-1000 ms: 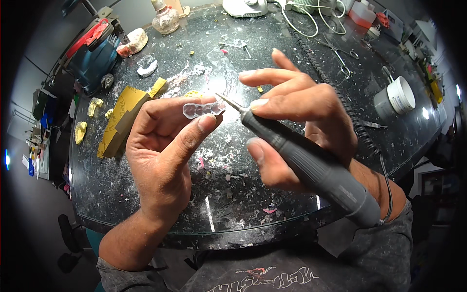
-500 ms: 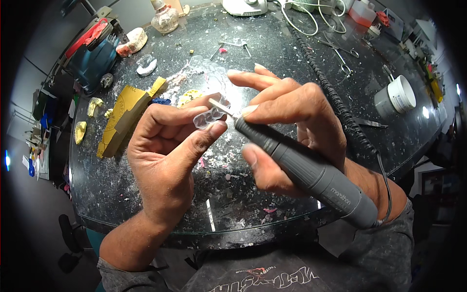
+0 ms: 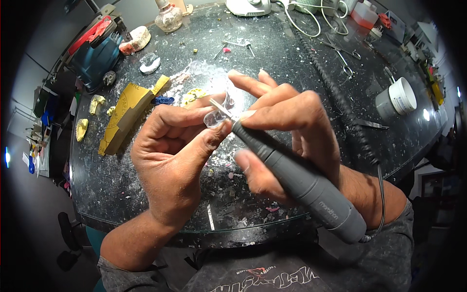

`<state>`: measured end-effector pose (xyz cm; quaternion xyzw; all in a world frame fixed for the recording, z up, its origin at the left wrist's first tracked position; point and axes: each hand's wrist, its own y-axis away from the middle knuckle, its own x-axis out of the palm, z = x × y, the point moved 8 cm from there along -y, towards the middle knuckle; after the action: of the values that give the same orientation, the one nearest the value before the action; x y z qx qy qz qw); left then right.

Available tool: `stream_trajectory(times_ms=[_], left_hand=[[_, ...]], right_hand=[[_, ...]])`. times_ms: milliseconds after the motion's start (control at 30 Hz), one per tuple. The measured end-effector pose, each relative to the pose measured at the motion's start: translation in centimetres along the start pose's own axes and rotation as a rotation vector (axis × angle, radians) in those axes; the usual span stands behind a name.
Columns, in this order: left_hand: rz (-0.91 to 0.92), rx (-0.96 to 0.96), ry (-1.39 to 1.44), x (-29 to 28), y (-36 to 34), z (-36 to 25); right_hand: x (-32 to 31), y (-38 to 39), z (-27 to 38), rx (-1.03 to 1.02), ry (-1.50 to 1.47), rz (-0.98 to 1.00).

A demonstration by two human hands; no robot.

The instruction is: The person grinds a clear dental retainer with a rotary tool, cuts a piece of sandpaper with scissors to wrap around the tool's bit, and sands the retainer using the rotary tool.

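In the middle of the view my left hand point(image 3: 172, 160) pinches a clear plastic dental tray point(image 3: 214, 118) between thumb and fingers. My right hand point(image 3: 301, 124) grips a dark grey rotary handpiece point(image 3: 311, 190), angled up to the left; its thin metal tip point(image 3: 219, 106) lies at the tray, and whether it touches cannot be made out. A yellow folded sheet of abrasive paper point(image 3: 121, 117) lies left of my left hand. Yellow crumbled pieces point(image 3: 193, 96) and a small blue object point(image 3: 163, 100) lie just behind my hands.
The dusty dark bench point(image 3: 121, 194) holds a teal machine point(image 3: 95, 63), a dental cast point(image 3: 136, 41), a white appliance point(image 3: 148, 62), a glass bottle point(image 3: 169, 19), scissors point(image 3: 343, 61), white cup point(image 3: 401, 95) and red-liquid container point(image 3: 365, 14). A coiled cord point(image 3: 331, 92) runs along the right.
My left hand and the tray have moved right and a little down, with the tray turned more end-on. The handpiece has shifted left and down, its rear end lower.
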<state>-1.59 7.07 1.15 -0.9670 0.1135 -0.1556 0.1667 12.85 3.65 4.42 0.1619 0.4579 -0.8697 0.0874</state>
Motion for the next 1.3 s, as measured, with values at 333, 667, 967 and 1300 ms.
stream_trajectory(times_ms=[333, 667, 967, 1300], left_hand=[[-0.025, -0.011, 0.056, -0.1, 0.0, 0.0], [-0.059, -0.024, -0.185, -0.1, 0.3, -0.5], [-0.050, 0.002, -0.189, -0.3, 0.2, -0.5], [-0.049, 0.054, -0.183, -0.4, 0.2, -0.6]], right_hand=[[0.3, 0.0, 0.7, -0.024, -0.020, 0.043], [0.1, 0.1, 0.1, -0.043, -0.100, -0.016], [0.2, 0.2, 0.0, -0.047, -0.082, -0.025], [0.8, 0.0, 0.1, 0.014, -0.092, 0.031]])
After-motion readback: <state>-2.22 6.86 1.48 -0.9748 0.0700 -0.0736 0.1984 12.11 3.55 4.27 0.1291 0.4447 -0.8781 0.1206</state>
